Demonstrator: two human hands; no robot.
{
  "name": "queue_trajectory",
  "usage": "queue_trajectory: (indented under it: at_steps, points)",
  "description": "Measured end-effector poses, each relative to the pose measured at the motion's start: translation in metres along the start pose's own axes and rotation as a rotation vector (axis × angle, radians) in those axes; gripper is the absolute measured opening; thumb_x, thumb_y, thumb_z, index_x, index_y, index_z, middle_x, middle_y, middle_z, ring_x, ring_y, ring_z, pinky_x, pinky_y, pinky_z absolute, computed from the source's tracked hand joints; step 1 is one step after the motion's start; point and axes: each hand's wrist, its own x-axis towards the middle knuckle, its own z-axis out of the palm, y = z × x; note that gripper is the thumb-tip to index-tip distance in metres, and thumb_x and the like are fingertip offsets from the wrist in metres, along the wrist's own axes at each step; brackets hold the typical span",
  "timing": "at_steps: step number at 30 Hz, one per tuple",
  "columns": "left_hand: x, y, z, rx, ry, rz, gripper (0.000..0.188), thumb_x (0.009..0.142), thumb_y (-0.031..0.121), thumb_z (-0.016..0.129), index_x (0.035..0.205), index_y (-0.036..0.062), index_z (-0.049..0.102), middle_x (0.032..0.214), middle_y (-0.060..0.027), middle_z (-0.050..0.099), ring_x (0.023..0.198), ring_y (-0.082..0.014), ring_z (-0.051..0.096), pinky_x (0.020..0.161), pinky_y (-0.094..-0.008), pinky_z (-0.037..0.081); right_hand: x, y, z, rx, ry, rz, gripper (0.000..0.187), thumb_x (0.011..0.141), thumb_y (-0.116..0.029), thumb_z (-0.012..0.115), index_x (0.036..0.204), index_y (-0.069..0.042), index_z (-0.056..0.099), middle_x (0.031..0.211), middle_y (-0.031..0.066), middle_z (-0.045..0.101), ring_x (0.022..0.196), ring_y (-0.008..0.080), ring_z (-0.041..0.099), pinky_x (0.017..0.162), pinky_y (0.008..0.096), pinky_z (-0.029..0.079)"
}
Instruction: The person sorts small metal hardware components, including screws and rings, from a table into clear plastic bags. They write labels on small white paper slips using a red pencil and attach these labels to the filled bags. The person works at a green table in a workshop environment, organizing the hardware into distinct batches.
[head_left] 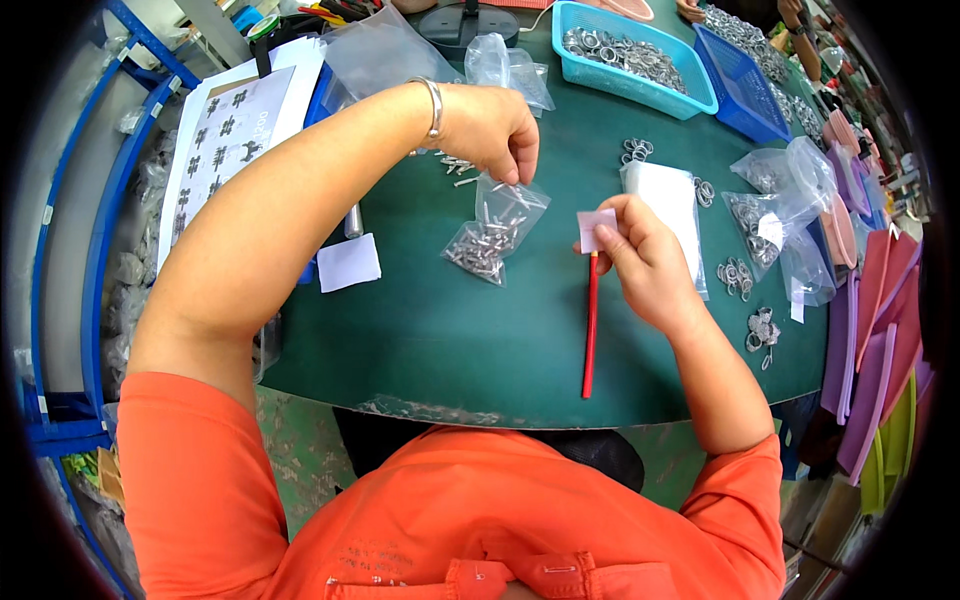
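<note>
My left hand [492, 132], a bracelet on its wrist, is closed in a pinch at the top of a small clear plastic bag [518, 203]. Small silvery metal pins [480, 248] fill the lower part of the bag. Between the thumb and fingers of my right hand [640, 250] is a small pale paper slip [597, 228]. A slim red pen [590, 335] extends down from just below the slip; whether my fingers also grip it is hidden. More loose metal pins [458, 165] lie beyond my left wrist.
On the green table [450, 360] are a white paper [349, 263], a white packet [665, 205], clusters of metal rings [735, 278] and clear bags [800, 190]. A light-blue basket [640, 75] of rings and a dark-blue basket [740, 85] stand farther back. Another person's hand [690, 10] shows at the top.
</note>
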Motion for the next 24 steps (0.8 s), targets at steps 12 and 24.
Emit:
queue_trajectory:
  at_steps: [12,24]
  points:
    - [0.01,-0.016,0.016,0.321,0.323,0.171,0.014,0.078,-0.002,0.068,0.091,0.0014,0.07,0.088,-0.0155,0.071,0.083,-0.0271,0.07,0.073,-0.0363,0.054,0.025,-0.012,0.004,-0.041,0.036,-0.067,0.011,0.096,-0.008,0.059,0.101,0.002,0.059,0.082,0.0049,0.064,0.071,0.0095,0.057,0.064,0.0262,0.048]
    - [0.024,-0.05,0.018,-0.037,0.113,0.033,0.017,0.084,0.0,0.062,0.097,0.0011,0.072,0.088,-0.0072,0.072,0.084,-0.0168,0.066,0.078,-0.0311,0.053,0.014,0.005,-0.005,-0.049,0.017,0.007,0.012,0.095,-0.007,0.059,0.102,0.003,0.061,0.083,0.0055,0.065,0.071,0.0095,0.057,0.064,0.0254,0.048]
